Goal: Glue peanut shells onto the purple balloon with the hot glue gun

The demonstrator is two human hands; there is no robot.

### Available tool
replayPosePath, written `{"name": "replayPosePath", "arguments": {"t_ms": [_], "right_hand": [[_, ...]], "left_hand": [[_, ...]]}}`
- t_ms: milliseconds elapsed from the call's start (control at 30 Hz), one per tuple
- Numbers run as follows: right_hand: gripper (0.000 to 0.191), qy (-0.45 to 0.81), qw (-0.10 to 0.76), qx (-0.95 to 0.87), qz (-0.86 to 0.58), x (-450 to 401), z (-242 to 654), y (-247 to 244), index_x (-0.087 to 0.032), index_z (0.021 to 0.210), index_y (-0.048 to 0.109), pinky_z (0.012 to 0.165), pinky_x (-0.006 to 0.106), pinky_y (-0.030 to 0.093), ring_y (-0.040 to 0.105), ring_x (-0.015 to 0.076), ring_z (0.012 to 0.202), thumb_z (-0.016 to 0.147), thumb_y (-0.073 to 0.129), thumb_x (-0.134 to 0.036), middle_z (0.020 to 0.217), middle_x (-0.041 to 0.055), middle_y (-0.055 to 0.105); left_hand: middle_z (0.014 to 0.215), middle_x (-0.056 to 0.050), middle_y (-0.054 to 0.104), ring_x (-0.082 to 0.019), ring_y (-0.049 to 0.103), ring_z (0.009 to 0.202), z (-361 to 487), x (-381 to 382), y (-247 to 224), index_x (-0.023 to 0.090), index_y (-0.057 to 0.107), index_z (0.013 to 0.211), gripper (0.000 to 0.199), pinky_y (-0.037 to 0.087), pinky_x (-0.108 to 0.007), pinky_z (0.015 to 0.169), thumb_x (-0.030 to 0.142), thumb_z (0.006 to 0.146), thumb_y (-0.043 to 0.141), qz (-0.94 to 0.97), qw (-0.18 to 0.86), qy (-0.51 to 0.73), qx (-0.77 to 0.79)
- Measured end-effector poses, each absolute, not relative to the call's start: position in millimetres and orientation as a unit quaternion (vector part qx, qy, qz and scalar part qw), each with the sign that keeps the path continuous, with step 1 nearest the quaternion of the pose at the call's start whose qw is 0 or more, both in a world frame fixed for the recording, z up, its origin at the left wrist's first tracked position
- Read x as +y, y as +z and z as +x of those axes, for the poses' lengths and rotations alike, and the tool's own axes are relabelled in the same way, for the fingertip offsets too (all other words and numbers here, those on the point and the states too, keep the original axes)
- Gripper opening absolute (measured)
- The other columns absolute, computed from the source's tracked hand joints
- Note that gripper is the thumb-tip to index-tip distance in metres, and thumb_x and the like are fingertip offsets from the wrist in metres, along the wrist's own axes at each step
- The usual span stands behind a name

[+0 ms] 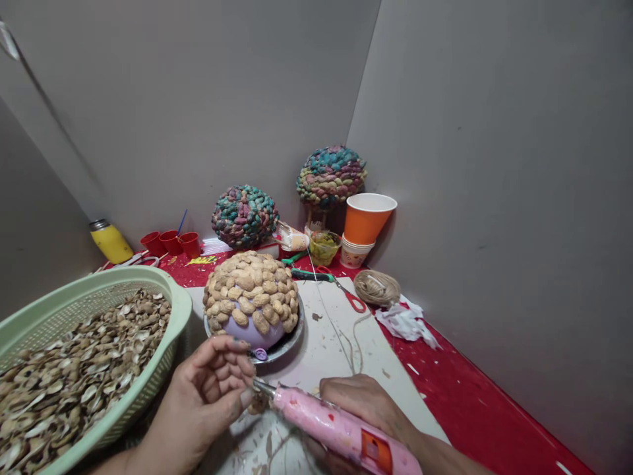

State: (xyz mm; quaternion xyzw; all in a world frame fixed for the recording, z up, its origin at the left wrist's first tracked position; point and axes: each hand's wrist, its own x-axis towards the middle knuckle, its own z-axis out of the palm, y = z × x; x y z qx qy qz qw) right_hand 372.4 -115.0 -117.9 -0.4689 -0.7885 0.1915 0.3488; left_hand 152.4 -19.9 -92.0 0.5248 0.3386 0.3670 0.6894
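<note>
My right hand (366, 402) is wrapped round a pink hot glue gun (326, 419), its metal nozzle pointing left. Close to that nozzle, my left hand (212, 382) has its fingers curled, with a brown peanut shell (258, 401) at the thumb tip, partly hidden by the nozzle. Just beyond the hands, a purple balloon (254, 332) is covered on its top and sides with peanut shells (252, 284). Bare purple shows low on its near side, above the knot. The balloon rests in a round metal dish (291, 340).
A green basket (180, 307) of peanut shells stands at left. Behind are two painted shell balls (244, 214), red cups (171, 243), a yellow bottle (111, 244), paper cups (368, 221), scissors (353, 300), twine (376, 288) and crumpled tissue (408, 323). Grey walls enclose the red-covered table.
</note>
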Motion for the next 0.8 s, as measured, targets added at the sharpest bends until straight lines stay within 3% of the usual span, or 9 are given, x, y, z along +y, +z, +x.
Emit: {"name": "replayPosePath", "arguments": {"t_ms": [800], "right_hand": [[0.03,0.173,0.36,-0.795,-0.456,-114.3,372.3,-117.8,-0.019,0.07,0.039,0.055,0.023,0.03,0.04,0.0099,0.053,0.098,0.042,-0.031,0.063,-0.003,0.043]], "left_hand": [[0.076,-0.002,0.068,-0.012,0.065,0.071,153.1,-18.7,-94.5,0.018,0.065,0.093,0.034,0.055,-0.018,0.067,0.018,0.064,0.083,0.55,0.633,0.405,0.365]]}}
